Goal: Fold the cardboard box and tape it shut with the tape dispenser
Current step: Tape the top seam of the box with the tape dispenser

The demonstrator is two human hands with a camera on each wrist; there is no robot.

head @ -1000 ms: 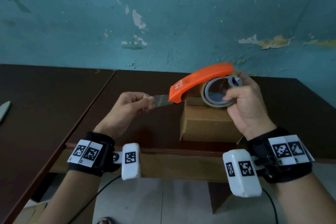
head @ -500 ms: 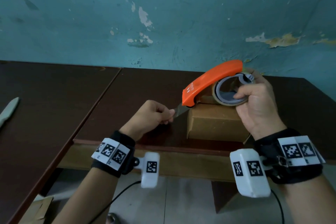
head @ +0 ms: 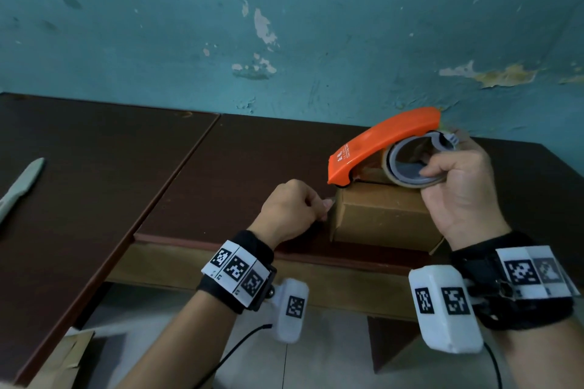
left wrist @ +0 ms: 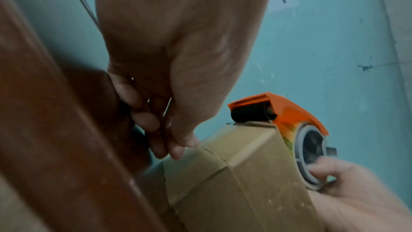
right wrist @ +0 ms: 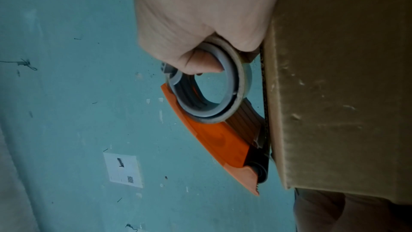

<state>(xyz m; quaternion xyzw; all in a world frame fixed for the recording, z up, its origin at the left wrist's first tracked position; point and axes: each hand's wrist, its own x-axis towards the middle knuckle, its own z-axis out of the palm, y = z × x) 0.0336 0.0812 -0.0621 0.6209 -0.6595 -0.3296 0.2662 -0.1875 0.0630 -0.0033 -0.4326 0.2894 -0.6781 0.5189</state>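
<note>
A small brown cardboard box stands closed near the front edge of the dark table. The orange tape dispenser lies tilted on the box top, its nose and roller at the top left edge. My right hand grips the tape roll, thumb inside the grey ring. My left hand is curled against the box's left end face, thumb and fingertips pinched together on the tape end, which is barely visible.
A pale flat strip lies on the adjoining table at the left. A piece of cardboard sits on the floor below the left table. The teal wall rises just behind the tables.
My left hand has carried the pulled-out tape end right and down to the box's left face. The dispenser's nose has come down onto the box's top left edge.
</note>
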